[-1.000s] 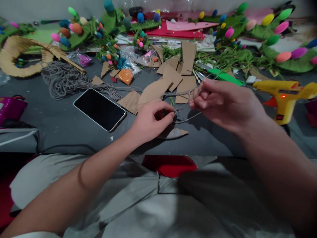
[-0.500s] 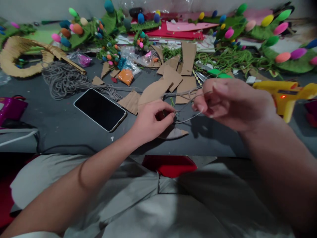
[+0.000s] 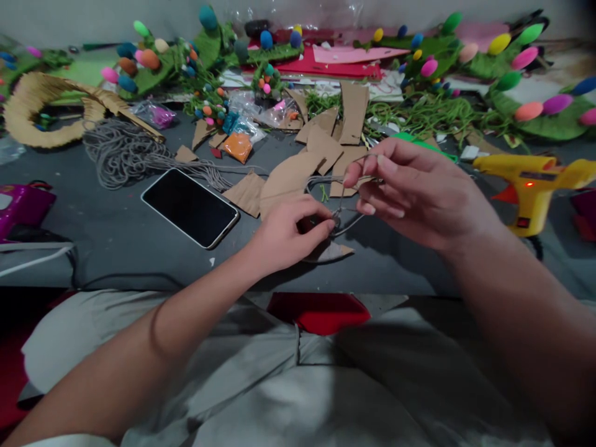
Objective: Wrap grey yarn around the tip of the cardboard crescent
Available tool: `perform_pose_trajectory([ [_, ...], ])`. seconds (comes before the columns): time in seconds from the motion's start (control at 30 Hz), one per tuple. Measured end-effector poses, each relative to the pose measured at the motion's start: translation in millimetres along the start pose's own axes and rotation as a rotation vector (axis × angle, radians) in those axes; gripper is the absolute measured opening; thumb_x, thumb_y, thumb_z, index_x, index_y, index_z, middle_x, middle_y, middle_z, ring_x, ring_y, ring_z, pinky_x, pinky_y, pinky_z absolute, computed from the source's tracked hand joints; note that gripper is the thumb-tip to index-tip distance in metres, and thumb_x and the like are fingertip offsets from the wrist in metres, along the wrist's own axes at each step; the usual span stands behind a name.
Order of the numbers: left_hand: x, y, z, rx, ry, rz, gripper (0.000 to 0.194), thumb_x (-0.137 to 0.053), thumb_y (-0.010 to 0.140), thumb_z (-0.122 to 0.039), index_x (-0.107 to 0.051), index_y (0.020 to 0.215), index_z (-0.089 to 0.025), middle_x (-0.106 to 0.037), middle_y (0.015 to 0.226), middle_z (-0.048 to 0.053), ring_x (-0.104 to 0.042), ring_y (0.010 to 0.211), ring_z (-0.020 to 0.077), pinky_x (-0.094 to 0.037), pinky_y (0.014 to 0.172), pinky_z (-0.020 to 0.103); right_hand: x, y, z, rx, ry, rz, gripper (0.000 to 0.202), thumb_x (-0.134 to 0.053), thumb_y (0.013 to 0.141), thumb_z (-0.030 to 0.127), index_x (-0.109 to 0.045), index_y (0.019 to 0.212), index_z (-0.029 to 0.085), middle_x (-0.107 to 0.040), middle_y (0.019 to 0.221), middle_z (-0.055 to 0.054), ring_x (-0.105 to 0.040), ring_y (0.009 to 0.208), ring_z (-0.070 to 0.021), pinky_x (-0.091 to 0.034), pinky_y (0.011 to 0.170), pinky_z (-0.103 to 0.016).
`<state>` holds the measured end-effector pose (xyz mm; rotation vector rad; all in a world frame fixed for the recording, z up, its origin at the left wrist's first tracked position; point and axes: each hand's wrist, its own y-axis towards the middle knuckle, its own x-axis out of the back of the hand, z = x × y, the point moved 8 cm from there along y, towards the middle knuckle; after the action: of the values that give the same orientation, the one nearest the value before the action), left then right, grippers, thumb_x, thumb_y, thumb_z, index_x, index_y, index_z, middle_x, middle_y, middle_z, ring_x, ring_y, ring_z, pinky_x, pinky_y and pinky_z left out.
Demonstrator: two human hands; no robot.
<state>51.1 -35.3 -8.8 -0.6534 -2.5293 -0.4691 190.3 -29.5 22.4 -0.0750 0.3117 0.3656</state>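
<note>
My left hand (image 3: pixel 298 233) pinches thin grey cord (image 3: pixel 350 227) between thumb and fingers, low over the table. Up and to the right, my right hand (image 3: pixel 405 186) has its fingers curled around other strands of the same cord, which loops between both hands. Beneath my left hand lies a pointed cardboard piece (image 3: pixel 333 251), partly covered with grey and mostly hidden. Loose strands run leftward to a tangled heap of grey cord (image 3: pixel 123 152).
A phone (image 3: pixel 190 208) lies left of my left hand. Cardboard scraps (image 3: pixel 291 171) are piled behind my hands. At the right stands a yellow glue gun (image 3: pixel 533 189) with its red light lit. A straw wreath (image 3: pixel 28 112) and felt decorations (image 3: pixel 437 53) line the back.
My right hand has moved slightly left and turned, its fingers now drawing the cord nearer my left hand. More of the glue gun shows. My left hand stays almost in place.
</note>
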Motion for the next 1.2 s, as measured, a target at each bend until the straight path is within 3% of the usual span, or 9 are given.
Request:
perform_pose_trajectory([
  [0.2,0.6,1,2,-0.005,0.042,-0.002,0.008,-0.066,0.09,-0.017,-0.074,0.088,-0.015,-0.067,0.081,0.002,-0.06,0.074,0.0125,-0.044,0.065,0.024,6,1,6,0.043,0.011,-0.08,0.011,-0.058,0.096,0.02,-0.064,0.086,0.018,-0.069,0.084,-0.002,-0.048,0.057,-0.0082,-0.037,0.053,-0.024],
  [0.4,-0.4,2,0,-0.016,0.078,0.011,0.009,-0.065,0.089,-0.014,-0.074,0.086,-0.015,-0.067,0.08,0.001,-0.06,0.074,0.0126,-0.044,0.066,0.025,3,3,2,0.03,-0.09,-0.065,0.006,-0.066,0.093,0.027,-0.064,0.091,0.022,-0.069,0.089,0.001,-0.034,0.047,-0.0039,-0.027,0.045,-0.022],
  [0.57,0.8,2,2,0.019,0.107,-0.008,0.008,-0.065,0.089,-0.014,-0.072,0.085,-0.015,-0.066,0.078,0.001,-0.059,0.072,0.0132,-0.042,0.064,0.026,11,4,5,0.074,-0.092,-0.089,0.007,-0.068,0.093,0.027,-0.066,0.093,0.021,-0.065,0.079,0.0,-0.037,0.049,-0.0051,-0.028,0.045,-0.022],
  [0.7,1.5,1,5,0.057,0.083,-0.019,0.007,-0.063,0.088,-0.016,-0.069,0.085,-0.014,-0.065,0.08,0.003,-0.059,0.072,0.0138,-0.043,0.061,0.025,20,6,7,0.112,-0.103,-0.153,0.004,-0.068,0.093,0.021,-0.068,0.091,0.018,-0.058,0.07,0.001,-0.046,0.057,-0.0082,-0.039,0.054,-0.024],
  [0.77,-0.6,0,5,0.063,0.039,0.003,0.01,-0.064,0.086,-0.017,-0.069,0.094,-0.014,-0.067,0.089,0.004,-0.059,0.07,0.0127,-0.045,0.061,0.025,22,6,6,0.111,-0.107,-0.185,0.004,-0.066,0.093,0.019,-0.068,0.09,0.018,-0.057,0.07,0.001,-0.047,0.058,-0.0088,-0.041,0.056,-0.025],
  [0.87,-5.0,-1,5,0.053,-0.032,0.039,0.033,-0.067,0.087,-0.023,-0.066,0.12,-0.017,-0.069,0.111,0.007,-0.057,0.064,0.0095,-0.047,0.06,0.024,20,6,5,0.096,-0.121,-0.208,0.005,-0.066,0.093,0.021,-0.069,0.089,0.021,-0.058,0.074,0.0,-0.047,0.06,-0.0101,-0.041,0.056,-0.026],
  [0.93,-5.9,-1,5,0.052,-0.058,0.033,0.035,-0.068,0.089,-0.028,-0.066,0.123,-0.019,-0.069,0.114,0.007,-0.057,0.063,0.009,-0.047,0.059,0.023,17,5,6,0.102,-0.137,-0.207,0.005,-0.067,0.093,0.022,-0.069,0.089,0.023,-0.061,0.078,-0.001,-0.049,0.061,-0.0111,-0.042,0.057,-0.027],
  [1.07,-6.1,0,5,0.091,-0.115,0.005,0.018,-0.067,0.092,-0.032,-0.073,0.101,-0.017,-0.073,0.091,0.003,-0.059,0.068,0.0112,-0.045,0.061,0.023,11,4,9,0.128,-0.137,-0.171,0.007,-0.063,0.095,0.019,-0.069,0.094,0.022,-0.066,0.087,-0.002,-0.049,0.056,-0.0102,-0.039,0.053,-0.028],
  [1.2,-8.9,1,11,0.216,-0.273,0.041,0.016,-0.073,0.087,-0.032,-0.069,0.088,-0.017,-0.067,0.073,0.0,-0.052,0.058,0.0091,-0.04,0.052,0.022,10,4,7,0.117,-0.179,-0.161,0.007,-0.062,0.096,0.021,-0.068,0.097,0.022,-0.07,0.095,-0.002,-0.045,0.051,-0.0079,-0.037,0.05,-0.027],
])
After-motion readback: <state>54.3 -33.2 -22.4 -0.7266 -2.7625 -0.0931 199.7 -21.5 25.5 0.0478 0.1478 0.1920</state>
